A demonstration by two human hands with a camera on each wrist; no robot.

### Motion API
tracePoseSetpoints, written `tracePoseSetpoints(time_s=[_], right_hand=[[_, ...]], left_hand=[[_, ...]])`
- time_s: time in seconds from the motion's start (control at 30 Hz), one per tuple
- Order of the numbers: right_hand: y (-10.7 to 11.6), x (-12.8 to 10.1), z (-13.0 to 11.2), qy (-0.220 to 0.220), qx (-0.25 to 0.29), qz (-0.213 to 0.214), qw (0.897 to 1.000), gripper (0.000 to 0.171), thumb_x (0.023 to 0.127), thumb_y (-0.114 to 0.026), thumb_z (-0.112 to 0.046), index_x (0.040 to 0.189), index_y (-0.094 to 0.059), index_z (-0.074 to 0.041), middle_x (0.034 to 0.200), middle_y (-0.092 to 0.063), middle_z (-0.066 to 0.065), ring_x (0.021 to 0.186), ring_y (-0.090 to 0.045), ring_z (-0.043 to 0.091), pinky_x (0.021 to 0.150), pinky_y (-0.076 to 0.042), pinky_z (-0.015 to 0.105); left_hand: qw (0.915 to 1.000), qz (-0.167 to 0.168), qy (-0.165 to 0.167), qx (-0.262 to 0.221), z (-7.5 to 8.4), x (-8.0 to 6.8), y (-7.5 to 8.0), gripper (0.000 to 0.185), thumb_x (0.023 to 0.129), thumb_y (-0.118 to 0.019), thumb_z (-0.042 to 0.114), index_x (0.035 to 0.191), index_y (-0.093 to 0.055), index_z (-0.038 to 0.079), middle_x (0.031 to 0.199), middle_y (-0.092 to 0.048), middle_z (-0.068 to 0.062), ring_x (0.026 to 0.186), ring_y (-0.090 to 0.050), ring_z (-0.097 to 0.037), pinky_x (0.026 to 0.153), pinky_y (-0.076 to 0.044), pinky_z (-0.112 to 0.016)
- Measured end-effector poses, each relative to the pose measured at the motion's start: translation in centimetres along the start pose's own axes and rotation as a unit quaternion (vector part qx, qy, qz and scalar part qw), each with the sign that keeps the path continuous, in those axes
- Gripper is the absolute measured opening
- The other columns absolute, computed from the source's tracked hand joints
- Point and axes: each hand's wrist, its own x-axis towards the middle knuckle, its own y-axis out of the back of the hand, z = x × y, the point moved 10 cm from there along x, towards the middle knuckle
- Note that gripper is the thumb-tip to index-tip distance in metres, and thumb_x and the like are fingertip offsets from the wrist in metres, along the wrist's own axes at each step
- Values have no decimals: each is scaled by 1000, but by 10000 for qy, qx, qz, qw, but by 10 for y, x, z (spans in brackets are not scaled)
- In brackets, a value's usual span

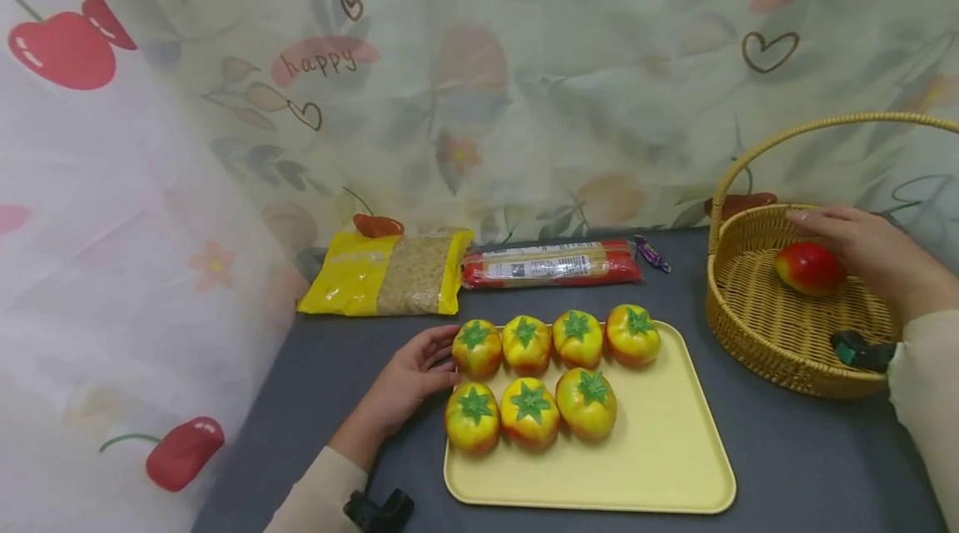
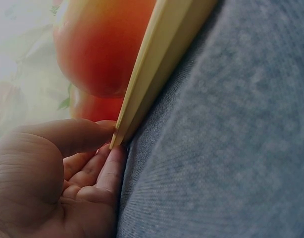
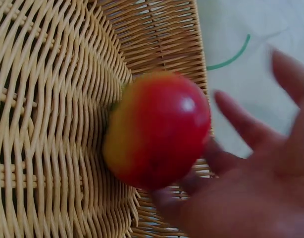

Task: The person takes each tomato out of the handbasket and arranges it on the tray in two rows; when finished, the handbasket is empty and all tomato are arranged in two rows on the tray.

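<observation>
In the head view, a pale yellow tray (image 1: 659,450) holds several yellow-and-red persimmon-like fruits (image 1: 588,404) with green leafy tops, set in two rows. My left hand (image 1: 408,375) is at the tray's left edge; in the left wrist view its thumb and fingers pinch the rim. Over on the right, a wicker basket (image 1: 737,341) contains one red-and-yellow fruit (image 1: 811,268). My right hand (image 1: 872,250) is inside the basket's far side, beside and partly above that fruit. The right wrist view shows its fingers spread, some partly hidden behind the fruit (image 3: 159,131); contact is unclear.
Behind the tray lie a yellow bag of grain-like food (image 1: 390,275), a red-ended packet of sticks (image 1: 550,264) and a small purple wrapper (image 1: 652,253). The basket's tall handle (image 1: 824,127) arches over it. Patterned cloth (image 1: 524,100) hangs at the back and left.
</observation>
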Motion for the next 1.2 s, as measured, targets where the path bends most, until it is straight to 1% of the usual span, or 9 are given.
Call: tracePoseSetpoints(time_s=[0.07, 0.17, 0.2, 0.3, 0.4, 0.63, 0.83, 1.03, 1.2], right_hand=[[-13, 1, 4, -89, -614, -568, 9965, 86, 115, -51, -49, 164, -21, 14, 166, -16, 43, 149, -22, 64, 119, -33, 69], [-25, 2, 10, 0, -1213, -1096, 9865, 81, 110, -66, -34, 159, -27, 18, 153, -34, 43, 132, -44, 57, 99, -53, 50], [-26, 2, 11, 36, -1409, -1141, 9834, 82, 108, -71, -32, 157, -29, 18, 148, -40, 42, 127, -49, 54, 92, -53, 45], [-24, 4, 12, 95, -1744, -1021, 9793, 80, 103, -77, -32, 152, -39, 17, 141, -49, 38, 119, -55, 48, 86, -51, 40], [-21, 5, 12, 61, -1750, -917, 9803, 80, 104, -75, -35, 152, -38, 17, 140, -46, 41, 118, -55, 50, 84, -53, 41], [-9, 7, 1, 59, -1616, -375, 9861, 90, 109, -66, -46, 161, -24, 14, 148, -30, 49, 126, -46, 59, 79, -55, 39], [-8, 3, -16, 1, -1107, -316, 9933, 95, 110, -67, -33, 164, -7, 18, 153, -21, 50, 132, -41, 62, 76, -60, 32], [-8, -7, -40, 140, -1143, -348, 9927, 94, 108, -71, -38, 162, -18, 18, 152, -33, 45, 128, -48, 54, 77, -58, 31], [-16, -19, -66, 564, -1025, -424, 9922, 86, 107, -75, -28, 161, -21, 12, 147, -37, 40, 116, -58, 43, 76, -62, 31]], left_hand=[[10000, 7, 1, 7, 1, 0, 0, 73, 94, -79, -5, 160, -50, 5, 161, -51, -13, 149, -47, -32, 117, -45, -45], [10000, 3, -15, -3, 2, -1, 0, 73, 94, -78, -6, 160, -49, 5, 161, -51, -14, 149, -47, -32, 117, -45, -45], [10000, 2, -19, -1, 2, -1, -1, 73, 94, -78, -6, 160, -49, 4, 161, -50, -14, 149, -47, -32, 117, -45, -45], [10000, 3, -34, -23, 3, -1, -1, 73, 94, -78, -6, 160, -49, 4, 161, -50, -14, 149, -47, -33, 117, -45, -45], [10000, -5, -45, -22, 4, -1, -1, 72, 94, -78, -6, 160, -49, 3, 162, -50, -15, 149, -47, -33, 118, -45, -45], [10000, -28, -78, -47, 2, 0, -1, 72, 94, -78, -5, 160, -49, 3, 162, -50, -16, 150, -47, -34, 118, -45, -46], [9999, -77, -87, -48, 0, -1, -3, 72, 95, -77, -5, 160, -48, 3, 162, -50, -16, 150, -46, -34, 118, -44, -46], [9999, -37, -98, -19, 1, -1, -1, 72, 94, -77, -5, 160, -49, 4, 162, -50, -15, 150, -46, -34, 118, -44, -46], [9999, -55, -120, -26, 2, -2, -1, 71, 95, -77, -5, 160, -49, 4, 162, -50, -15, 150, -46, -33, 118, -44, -46]])
